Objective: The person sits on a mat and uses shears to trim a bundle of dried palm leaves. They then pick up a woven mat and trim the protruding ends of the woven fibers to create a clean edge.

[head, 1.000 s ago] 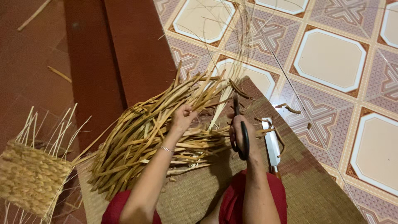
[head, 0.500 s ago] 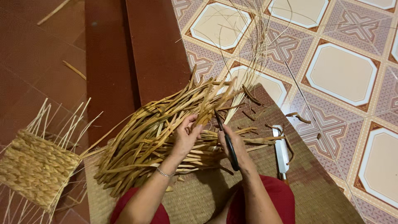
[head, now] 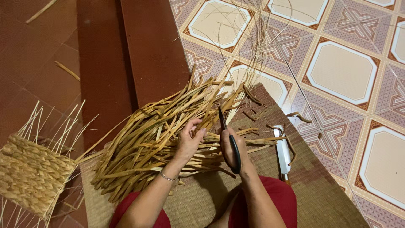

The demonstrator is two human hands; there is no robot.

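A big bundle of dried, tan plant strips point(head: 156, 139) lies across a woven mat point(head: 320, 190) in front of me. My left hand point(head: 189, 141) rests on the bundle and pinches a strip between its fingers. My right hand point(head: 231, 148) grips black-handled scissors point(head: 228, 135), the blades pointing up and away, right beside the strip held by the left hand. Both forearms reach out over my red-clad lap.
A knife with a pale blade point(head: 282, 154) lies on the mat to the right of my hands. A partly woven straw panel point(head: 31, 175) sits at the left. Cut strip scraps point(head: 297, 116) lie near the patterned floor tiles point(head: 341, 71). Thin long fibres point(head: 259, 46) rise behind the bundle.
My right hand has swung the scissors from the right of the bundle in toward the left hand, blades now pointing upward. The left hand shifted slightly lower on the strips.
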